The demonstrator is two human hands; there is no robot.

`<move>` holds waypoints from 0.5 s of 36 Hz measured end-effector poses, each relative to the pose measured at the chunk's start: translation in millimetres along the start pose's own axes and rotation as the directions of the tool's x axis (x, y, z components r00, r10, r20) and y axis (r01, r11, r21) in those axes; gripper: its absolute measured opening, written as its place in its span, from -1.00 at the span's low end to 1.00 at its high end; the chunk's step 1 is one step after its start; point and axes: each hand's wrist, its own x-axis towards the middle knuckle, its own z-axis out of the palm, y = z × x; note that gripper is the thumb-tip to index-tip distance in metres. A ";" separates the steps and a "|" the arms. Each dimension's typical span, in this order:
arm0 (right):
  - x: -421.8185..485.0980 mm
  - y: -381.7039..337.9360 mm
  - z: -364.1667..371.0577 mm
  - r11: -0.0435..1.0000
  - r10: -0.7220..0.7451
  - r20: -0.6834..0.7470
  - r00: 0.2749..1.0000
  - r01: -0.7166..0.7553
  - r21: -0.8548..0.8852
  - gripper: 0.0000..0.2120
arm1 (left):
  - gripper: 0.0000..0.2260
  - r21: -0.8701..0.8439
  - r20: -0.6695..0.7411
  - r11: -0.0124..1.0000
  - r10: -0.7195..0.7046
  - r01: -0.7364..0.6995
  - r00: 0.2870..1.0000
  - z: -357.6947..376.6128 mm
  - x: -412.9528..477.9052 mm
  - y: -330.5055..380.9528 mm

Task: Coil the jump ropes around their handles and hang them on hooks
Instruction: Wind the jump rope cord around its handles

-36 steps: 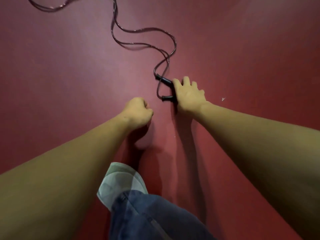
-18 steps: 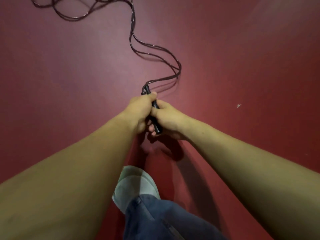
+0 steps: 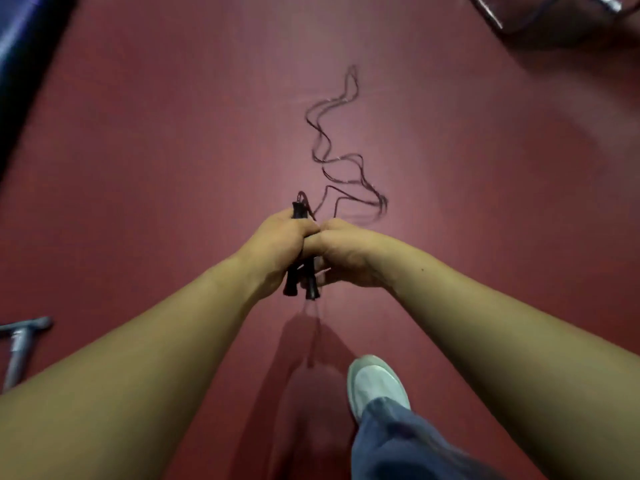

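Both hands are in mid-frame, clasped together over the pair of slim black plastic jump-rope handles (image 3: 300,273). The left hand (image 3: 273,249) curls its fingers round the handles from one side, and the right hand (image 3: 348,254) closes in from the other, its fingertips (image 3: 321,271) tucked underneath. The handles sit side by side, lower ends poking out below the fists and top ends just above. From the top runs the thin dark rope (image 3: 341,161), doubled and snaking loose across the dark red floor (image 3: 145,140) ahead.

By my reading it's early: the handles are gathered, but not one turn of rope is wound on yet, and the hanging is all to come. No hook is in view.

The count:
- two handles
- one rope, lying in two strands
- two hands
- one pale grey shoe (image 3: 377,386)
- one grey metal bar (image 3: 20,337) at the left edge

The dark blurred shape (image 3: 554,19) at top right could be another rope, but I can't tell.
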 end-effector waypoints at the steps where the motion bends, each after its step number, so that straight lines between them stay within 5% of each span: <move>1: -8.8 -21.8 18.8 0.999 -0.024 -0.007 1.000 0.024 -0.040 -0.74 | -0.90 -0.008 -0.018 1.000 0.026 -0.026 1.000 -19.3 -20.0 11.4; 7: -64.5 -118.1 135.5 0.992 -0.110 0.090 0.990 0.114 -0.044 -0.76 | -0.82 -0.062 -0.188 0.991 0.108 -0.121 0.976 -114.8 -125.3 60.8; 12: -104.3 -166.0 219.0 0.973 -0.168 0.000 0.986 0.166 -0.161 -0.92 | -0.61 -0.042 -0.271 0.973 0.206 -0.225 0.940 -187.1 -202.3 79.9; 18: -126.7 -165.7 281.8 0.997 -0.077 0.147 0.986 0.074 0.025 -0.89 | -0.78 0.121 -0.502 0.917 0.386 -0.380 0.774 -259.4 -253.6 49.8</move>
